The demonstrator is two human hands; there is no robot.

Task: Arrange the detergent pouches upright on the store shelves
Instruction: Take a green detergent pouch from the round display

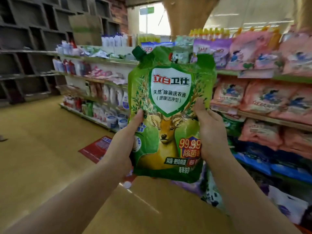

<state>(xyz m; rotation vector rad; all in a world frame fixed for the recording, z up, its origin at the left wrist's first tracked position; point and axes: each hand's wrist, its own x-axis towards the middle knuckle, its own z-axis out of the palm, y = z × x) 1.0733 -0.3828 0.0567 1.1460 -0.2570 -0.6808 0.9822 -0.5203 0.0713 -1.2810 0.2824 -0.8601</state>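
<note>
Head view: left hand [125,146] and right hand [211,132] each keep a curled grip on a side edge of the glossy green plastic detergent pouch [170,114]. It is held spout-up in front of the store shelves [270,120], likely so it goes in standing.

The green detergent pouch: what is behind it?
Above the green detergent pouch a panda-print pouch and purple pouches show on the shelf. The pouch covers whatever stands straight behind it, and most fingers of the left hand and right hand.
</note>
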